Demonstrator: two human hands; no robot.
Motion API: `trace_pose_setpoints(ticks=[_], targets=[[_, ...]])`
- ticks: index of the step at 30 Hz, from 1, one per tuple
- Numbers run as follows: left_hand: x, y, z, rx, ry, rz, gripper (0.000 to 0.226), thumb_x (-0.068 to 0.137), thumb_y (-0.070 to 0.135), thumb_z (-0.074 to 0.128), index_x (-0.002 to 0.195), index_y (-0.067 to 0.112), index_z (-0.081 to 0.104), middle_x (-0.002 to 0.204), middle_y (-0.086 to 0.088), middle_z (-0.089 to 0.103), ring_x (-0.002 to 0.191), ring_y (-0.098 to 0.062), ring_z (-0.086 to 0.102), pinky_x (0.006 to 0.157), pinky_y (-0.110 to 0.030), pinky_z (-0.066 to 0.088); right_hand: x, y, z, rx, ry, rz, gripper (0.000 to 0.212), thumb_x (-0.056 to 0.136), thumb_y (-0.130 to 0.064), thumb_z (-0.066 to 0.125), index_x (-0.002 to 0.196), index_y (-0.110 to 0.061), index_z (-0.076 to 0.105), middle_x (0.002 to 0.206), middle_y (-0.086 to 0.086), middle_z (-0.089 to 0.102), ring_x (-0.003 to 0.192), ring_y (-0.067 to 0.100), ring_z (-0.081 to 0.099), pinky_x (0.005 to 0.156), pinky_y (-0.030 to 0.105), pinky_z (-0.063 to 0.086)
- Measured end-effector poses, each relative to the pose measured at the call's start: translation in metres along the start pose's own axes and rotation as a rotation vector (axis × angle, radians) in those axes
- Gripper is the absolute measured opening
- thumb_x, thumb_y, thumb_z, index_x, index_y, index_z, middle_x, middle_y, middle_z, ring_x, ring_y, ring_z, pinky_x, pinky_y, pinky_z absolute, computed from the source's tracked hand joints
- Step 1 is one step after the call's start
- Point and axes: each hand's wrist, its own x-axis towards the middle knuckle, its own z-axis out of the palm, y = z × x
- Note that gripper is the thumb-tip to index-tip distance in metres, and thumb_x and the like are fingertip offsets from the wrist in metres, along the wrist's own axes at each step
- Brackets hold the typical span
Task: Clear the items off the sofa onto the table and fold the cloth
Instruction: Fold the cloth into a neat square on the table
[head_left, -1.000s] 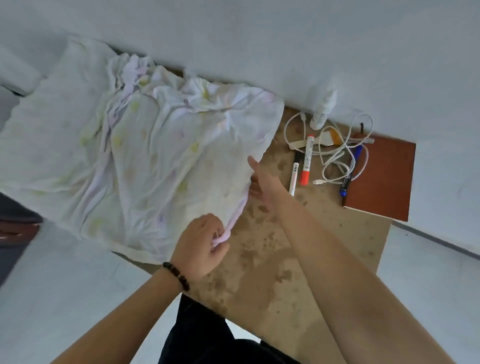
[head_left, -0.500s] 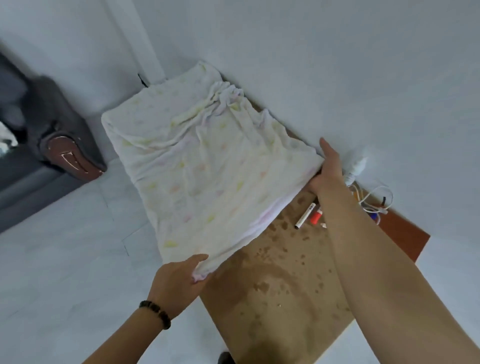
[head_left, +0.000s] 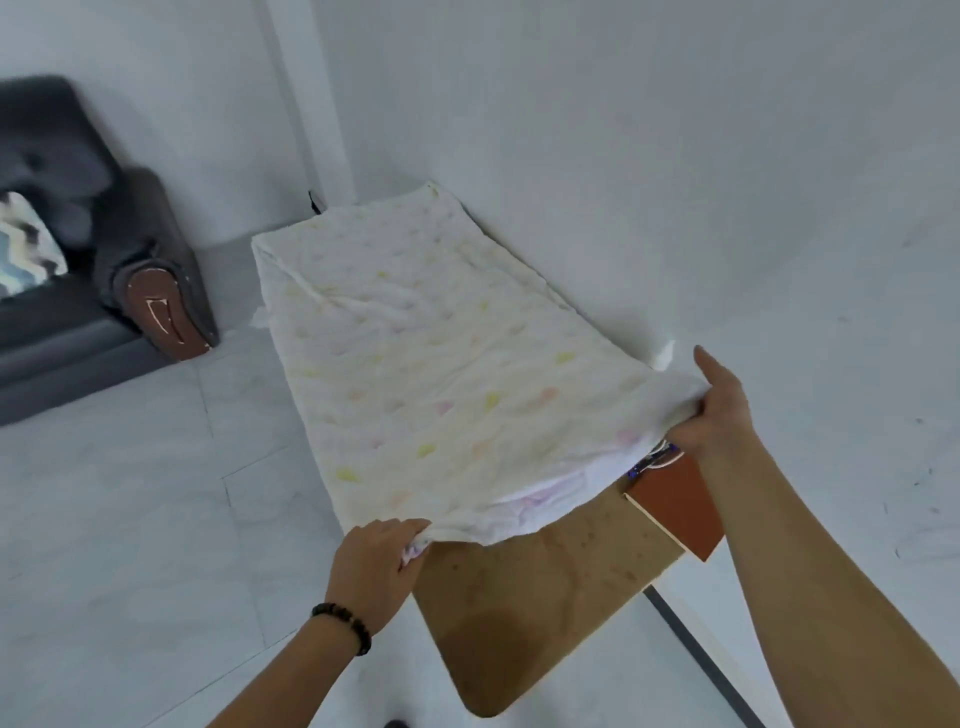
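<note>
A view from the person's head, looking down. A pale cloth (head_left: 441, 374) with faint yellow and pink spots fills the middle of the frame, lying across a wooden table (head_left: 545, 597) set against a white wall. The left hand (head_left: 379, 566), at lower centre and wearing a dark bead bracelet (head_left: 343, 623), has its fingers curled round the cloth's near corner. The right hand (head_left: 722, 415), at the right of the frame, grips the other corner of the same edge, with the thumb pointing up.

A second ago the cloth was a crumpled heap with both hands close together on one edge. Now the hands are spread wide and the cloth is drawn flat and nearly smooth. Its edge has also come over the markers and cable on the table, and only a scrap of them (head_left: 654, 457) shows beside a brown notebook (head_left: 675, 504).

A second layer peeks out under the near edge, so the cloth seems already doubled and ready for its next fold. At upper left, a dark sofa (head_left: 78, 260) shows only a zigzag cushion (head_left: 26, 244).
</note>
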Motion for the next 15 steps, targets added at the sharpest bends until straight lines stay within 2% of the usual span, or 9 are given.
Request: trace_pose_setpoints(ticks=[2, 5, 7, 9, 12, 15], targets=[[-0.010, 0.008, 0.001, 0.052, 0.026, -0.058, 0.023, 0.086, 0.028, 0.059, 0.099, 0.023, 0.076, 0.066, 0.010, 0.066, 0.056, -0.014, 0.059, 0.052, -0.025, 0.047, 0.005, 0.008, -0.009, -0.092, 0.058, 0.015, 0.045, 0.093, -0.034, 0.065, 0.130, -0.009, 0.062, 0.121, 0.012, 0.069, 0.105, 0.030, 0.066, 0.086, 0.045, 0.053], [-0.030, 0.031, 0.002, 0.098, 0.065, -0.220, 0.029, 0.079, 0.007, 0.076, 0.106, 0.019, 0.075, 0.065, 0.006, 0.062, 0.060, -0.021, 0.058, 0.055, -0.028, 0.045, 0.005, 0.013, -0.019, -0.126, 0.041, -0.086, 0.032, 0.099, -0.024, 0.059, 0.128, -0.010, 0.056, 0.118, 0.012, 0.065, 0.101, 0.030, 0.064, 0.087, 0.048, 0.053], [-0.048, 0.050, 0.005, 0.115, 0.094, -0.329, 0.031, 0.079, 0.003, 0.075, 0.106, 0.019, 0.076, 0.067, 0.004, 0.061, 0.064, -0.022, 0.056, 0.054, -0.029, 0.046, 0.002, 0.012, -0.034, -0.120, 0.022, -0.181, 0.028, 0.096, -0.018, 0.060, 0.123, -0.015, 0.061, 0.114, 0.007, 0.066, 0.094, 0.024, 0.065, 0.074, 0.038, 0.055], [-0.063, 0.070, 0.012, 0.102, 0.125, -0.435, 0.027, 0.084, 0.004, 0.071, 0.106, 0.021, 0.076, 0.075, 0.003, 0.062, 0.072, -0.022, 0.057, 0.057, -0.027, 0.045, 0.000, 0.007, -0.058, -0.071, 0.028, -0.239, 0.017, 0.090, -0.010, 0.056, 0.105, -0.014, 0.064, 0.106, 0.008, 0.065, 0.081, 0.021, 0.062, 0.062, 0.030, 0.052], [-0.087, 0.094, 0.029, 0.057, 0.078, -0.589, 0.026, 0.091, 0.008, 0.063, 0.107, 0.024, 0.075, 0.084, 0.004, 0.057, 0.079, -0.017, 0.055, 0.061, -0.026, 0.042, 0.010, 0.008, -0.103, 0.051, 0.029, -0.056, 0.012, 0.084, -0.002, 0.051, 0.091, -0.009, 0.059, 0.096, 0.011, 0.060, 0.071, 0.020, 0.055, 0.054, 0.025, 0.049], [-0.111, 0.111, 0.045, 0.052, 0.001, -0.682, 0.022, 0.091, 0.008, 0.062, 0.102, 0.021, 0.076, 0.085, 0.005, 0.050, 0.071, -0.016, 0.055, 0.059, -0.023, 0.041, 0.018, 0.011, -0.137, -0.029, 0.014, 0.184, 0.008, 0.085, -0.006, 0.056, 0.092, -0.008, 0.058, 0.093, 0.010, 0.062, 0.075, 0.020, 0.057, 0.063, 0.024, 0.049]])
